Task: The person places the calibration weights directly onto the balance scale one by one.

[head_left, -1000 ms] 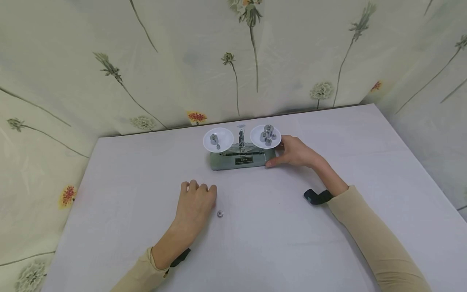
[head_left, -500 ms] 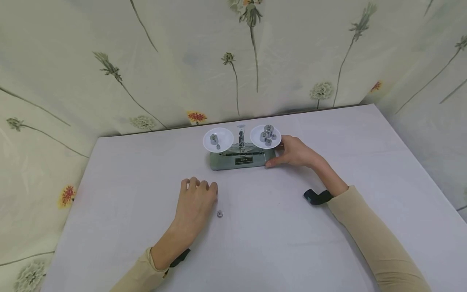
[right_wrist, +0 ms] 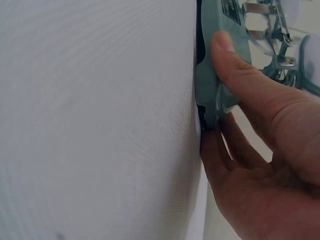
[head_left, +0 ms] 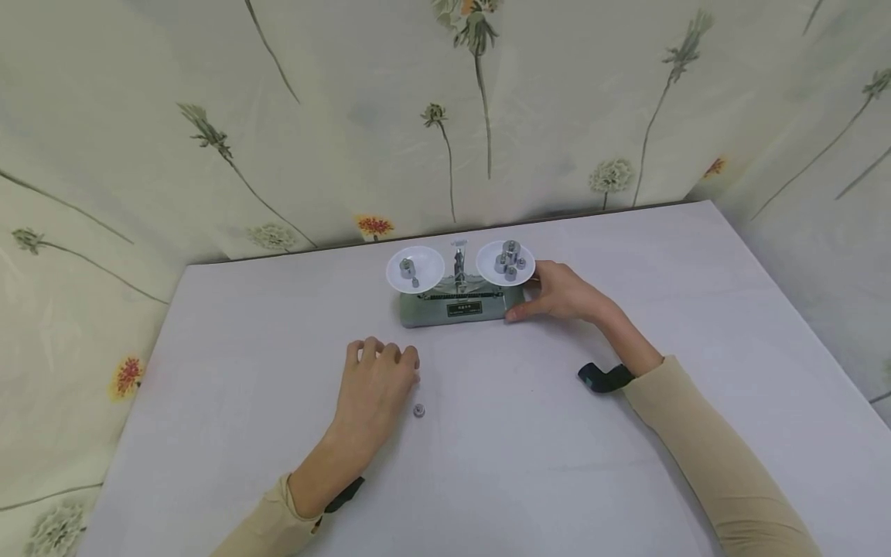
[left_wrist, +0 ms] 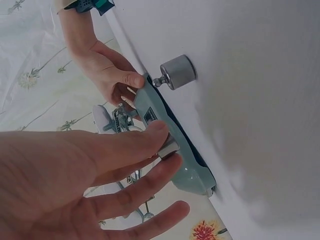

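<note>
In the left wrist view, my left hand (left_wrist: 115, 175) pinches a small metal balance weight (left_wrist: 169, 148) between thumb and fingers. A second weight (head_left: 419, 411) stands on the table, just right of this hand in the head view. Farther back is a green balance scale (head_left: 445, 311) with two white pans. My right hand (head_left: 565, 292) grips the right end of its base, thumb on the front. Two weights sit in the left pan (head_left: 431, 271), and several are grouped in the right pan (head_left: 489, 257). From the head view the held weight is hidden.
White cloth covers the table (head_left: 529, 464). Behind its back edge hangs a flower-printed curtain (head_left: 313, 155). A dark strap piece (head_left: 604, 377) shows at the right wrist, and another at the left wrist.
My left hand has shifted slightly to the right above the table. The right hand keeps its hold on the scale's base, and the scale and the standing weight stay in place.
</note>
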A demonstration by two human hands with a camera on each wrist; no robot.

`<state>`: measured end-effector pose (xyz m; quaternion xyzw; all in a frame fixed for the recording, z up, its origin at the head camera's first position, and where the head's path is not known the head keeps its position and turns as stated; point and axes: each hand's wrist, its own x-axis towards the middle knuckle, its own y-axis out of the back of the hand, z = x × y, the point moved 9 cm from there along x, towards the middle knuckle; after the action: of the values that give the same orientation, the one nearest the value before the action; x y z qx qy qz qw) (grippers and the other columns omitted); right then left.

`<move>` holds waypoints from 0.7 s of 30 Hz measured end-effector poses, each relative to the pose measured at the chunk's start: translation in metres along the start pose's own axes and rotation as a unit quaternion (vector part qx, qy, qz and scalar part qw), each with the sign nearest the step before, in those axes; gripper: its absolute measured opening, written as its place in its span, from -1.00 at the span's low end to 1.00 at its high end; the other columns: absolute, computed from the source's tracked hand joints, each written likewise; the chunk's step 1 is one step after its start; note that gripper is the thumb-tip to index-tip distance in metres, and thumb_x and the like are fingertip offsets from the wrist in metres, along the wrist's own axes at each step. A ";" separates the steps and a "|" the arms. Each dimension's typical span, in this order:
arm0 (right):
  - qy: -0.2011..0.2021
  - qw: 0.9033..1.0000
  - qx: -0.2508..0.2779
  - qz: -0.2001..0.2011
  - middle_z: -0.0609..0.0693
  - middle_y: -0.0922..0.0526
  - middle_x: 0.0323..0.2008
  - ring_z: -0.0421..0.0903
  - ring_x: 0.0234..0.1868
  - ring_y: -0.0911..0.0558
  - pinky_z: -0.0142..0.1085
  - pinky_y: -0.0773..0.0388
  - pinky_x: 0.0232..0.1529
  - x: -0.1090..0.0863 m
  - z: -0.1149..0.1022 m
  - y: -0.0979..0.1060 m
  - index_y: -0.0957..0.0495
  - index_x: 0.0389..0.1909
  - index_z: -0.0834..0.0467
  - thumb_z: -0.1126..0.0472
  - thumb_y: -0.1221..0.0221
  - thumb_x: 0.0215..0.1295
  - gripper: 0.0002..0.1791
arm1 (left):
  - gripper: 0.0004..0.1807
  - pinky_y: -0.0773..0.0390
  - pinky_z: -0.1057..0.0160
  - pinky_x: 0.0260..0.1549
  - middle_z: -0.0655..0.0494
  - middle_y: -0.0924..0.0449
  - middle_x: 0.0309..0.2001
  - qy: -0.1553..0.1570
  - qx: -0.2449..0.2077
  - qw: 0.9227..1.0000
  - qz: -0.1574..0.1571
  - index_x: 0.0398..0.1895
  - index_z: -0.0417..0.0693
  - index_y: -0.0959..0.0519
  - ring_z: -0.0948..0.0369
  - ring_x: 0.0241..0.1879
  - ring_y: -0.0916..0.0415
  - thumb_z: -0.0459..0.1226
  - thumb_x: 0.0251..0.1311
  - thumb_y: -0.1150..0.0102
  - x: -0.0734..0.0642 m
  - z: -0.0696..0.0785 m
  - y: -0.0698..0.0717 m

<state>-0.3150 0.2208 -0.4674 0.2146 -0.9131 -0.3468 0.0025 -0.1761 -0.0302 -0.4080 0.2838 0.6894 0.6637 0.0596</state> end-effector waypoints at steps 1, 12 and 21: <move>0.001 1.000 0.000 0.000 0.19 -0.63 0.40 0.26 0.49 -0.55 0.19 -0.39 0.57 0.000 0.000 0.000 -0.44 0.49 0.17 0.08 -0.68 0.05 -0.02 | -0.77 -0.60 -0.03 0.08 0.04 -0.80 -0.33 0.000 -0.001 1.000 0.000 -0.25 0.02 -0.72 -0.05 -0.11 -0.69 -0.13 0.18 -0.61 0.000 0.000 0.000; 0.000 1.000 -0.003 -0.003 0.18 -0.62 0.42 0.26 0.51 -0.54 0.17 -0.40 0.57 0.001 0.003 -0.001 -0.45 0.48 0.16 0.07 -0.68 0.05 -0.03 | -0.85 -0.58 -0.06 0.13 0.10 -0.83 -0.27 0.006 -0.015 0.999 0.035 -0.19 0.06 -0.75 -0.06 -0.03 -0.69 -0.17 0.27 -0.54 0.004 -0.003 0.012; -0.002 1.000 -0.003 -0.002 0.17 -0.62 0.41 0.24 0.51 -0.54 0.16 -0.39 0.58 0.002 0.004 0.000 -0.45 0.47 0.16 0.06 -0.68 0.04 -0.03 | -0.89 -0.59 -0.07 0.14 0.10 -0.82 -0.20 0.011 -0.026 0.996 0.083 -0.15 0.08 -0.76 -0.04 0.00 -0.67 -0.18 0.33 -0.49 0.007 -0.005 0.023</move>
<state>-0.3174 0.2225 -0.4711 0.2161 -0.9116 -0.3497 0.0009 -0.1771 -0.0319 -0.3840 0.3315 0.6464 0.6872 0.0041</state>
